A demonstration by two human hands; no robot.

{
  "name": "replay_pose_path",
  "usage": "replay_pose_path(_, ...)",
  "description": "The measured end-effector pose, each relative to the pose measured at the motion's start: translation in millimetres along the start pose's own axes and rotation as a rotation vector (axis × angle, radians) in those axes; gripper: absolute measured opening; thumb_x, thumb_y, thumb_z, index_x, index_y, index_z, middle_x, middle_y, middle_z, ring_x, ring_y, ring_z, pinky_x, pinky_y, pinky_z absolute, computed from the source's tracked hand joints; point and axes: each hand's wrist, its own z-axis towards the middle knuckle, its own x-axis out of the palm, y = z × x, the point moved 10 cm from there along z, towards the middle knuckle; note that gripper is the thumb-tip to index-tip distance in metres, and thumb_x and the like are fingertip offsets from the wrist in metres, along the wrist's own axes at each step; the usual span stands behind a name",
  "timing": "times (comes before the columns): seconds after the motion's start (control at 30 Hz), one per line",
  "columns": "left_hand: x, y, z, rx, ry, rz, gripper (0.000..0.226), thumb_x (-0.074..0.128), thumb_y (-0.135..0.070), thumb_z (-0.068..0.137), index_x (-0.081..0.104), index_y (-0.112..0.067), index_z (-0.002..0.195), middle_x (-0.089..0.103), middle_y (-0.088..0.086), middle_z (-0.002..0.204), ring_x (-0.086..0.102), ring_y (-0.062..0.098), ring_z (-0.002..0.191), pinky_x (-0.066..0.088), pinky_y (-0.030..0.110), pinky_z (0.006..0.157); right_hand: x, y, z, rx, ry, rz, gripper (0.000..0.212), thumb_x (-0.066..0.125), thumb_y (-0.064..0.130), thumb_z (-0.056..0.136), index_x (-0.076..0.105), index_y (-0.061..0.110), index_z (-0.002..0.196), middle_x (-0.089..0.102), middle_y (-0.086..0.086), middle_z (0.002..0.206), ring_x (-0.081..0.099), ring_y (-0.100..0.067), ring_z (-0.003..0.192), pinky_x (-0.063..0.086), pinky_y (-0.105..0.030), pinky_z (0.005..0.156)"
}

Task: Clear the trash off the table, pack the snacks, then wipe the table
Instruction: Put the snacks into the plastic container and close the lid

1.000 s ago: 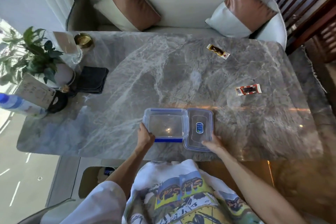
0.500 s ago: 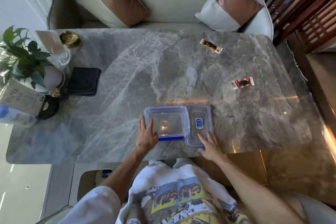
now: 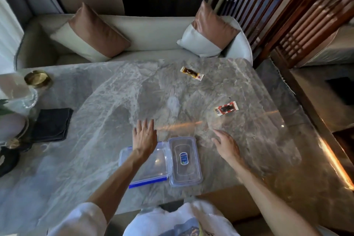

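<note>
Grey marble desk (image 3: 95, 101) carries an open clear box (image 3: 153, 166). Both grips, left hand (image 3: 144, 137) and right hand (image 3: 227, 144), are wide and hold nothing. Beyond the right grip lies a red snack packet (image 3: 226, 108).

Left hand (image 3: 144, 137) is hovering flat, fingers spread, over the far edge of the clear container (image 3: 145, 163). Right hand (image 3: 227, 144) is reaching empty, fingers loose; red snack packet (image 3: 226, 108) is lying beyond its fingertips, brown packet (image 3: 192, 73) farther still.
</note>
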Motion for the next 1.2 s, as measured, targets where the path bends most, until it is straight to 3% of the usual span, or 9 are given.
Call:
replay_pose_path(0.13,-37,-78,67,0.096,-0.093,0.094,0.039,0.042,-0.029,0.097,0.045,-0.017,0.134,0.057,0.006,0.134,0.047,0.029,0.128,0.039,0.042,0.102,-55,-21,68,-0.052,-0.057,0.041,0.042,0.062,0.013,0.089,0.061,0.02,0.131,0.06,-0.001,0.137,0.056,-0.02,0.125,0.046,-0.032,0.103)
replay_pose_path(0.37,-39,-191,182,0.108,-0.047,0.203,0.031,0.044,-0.031,0.098,0.052,-0.022,0.127,0.06,0.002,0.131,0.052,0.025,0.124,0.039,0.039,0.1,-91,-68,194,-0.114,0.002,0.003,0.037,0.062,0.014,0.089,0.065,0.018,0.126,0.065,-0.006,0.128,0.058,-0.024,0.121,0.045,-0.033,0.1)
replay_pose_path(0.67,108,-319,225,0.101,0.266,0.132,0.033,0.05,-0.03,0.096,0.056,-0.014,0.124,0.06,0.011,0.128,0.053,0.032,0.122,0.042,0.04,0.098,-45,-138,279,-0.161,0.22,-0.201,0.037,0.061,0.021,0.087,0.065,0.028,0.123,0.063,0.007,0.131,0.056,-0.014,0.123,0.042,-0.025,0.098)
replay_pose_path(0.87,182,-337,213,0.022,0.365,0.155,0.045,0.057,-0.01,0.088,0.045,-0.016,0.131,0.05,0.008,0.132,0.046,0.03,0.125,0.042,0.041,0.1,-27,-161,294,-0.156,0.201,-0.147,0.038,0.067,0.016,0.084,0.066,0.026,0.121,0.062,0.007,0.121,0.058,-0.017,0.114,0.044,-0.026,0.087)
replay_pose_path(1.03,195,-324,220,-0.026,0.309,0.001,0.041,0.059,-0.016,0.088,0.049,-0.018,0.128,0.049,0.008,0.125,0.045,0.029,0.118,0.041,0.038,0.101,-28,-167,297,-0.124,0.095,-0.088,0.024,0.072,0.023,0.079,0.068,0.023,0.103,0.064,0.004,0.103,0.056,-0.02,0.105,0.042,-0.03,0.083)
replay_pose_path(1.2,199,-318,226,-0.063,0.31,-0.091,0.036,0.061,-0.014,0.087,0.051,-0.017,0.121,0.054,0.008,0.122,0.048,0.029,0.114,0.04,0.036,0.099,-23,-177,301,-0.06,0.118,0.105,0.017,0.076,0.014,0.075,0.069,0.018,0.091,0.069,0.002,0.097,0.064,-0.017,0.092,0.042,-0.025,0.071)
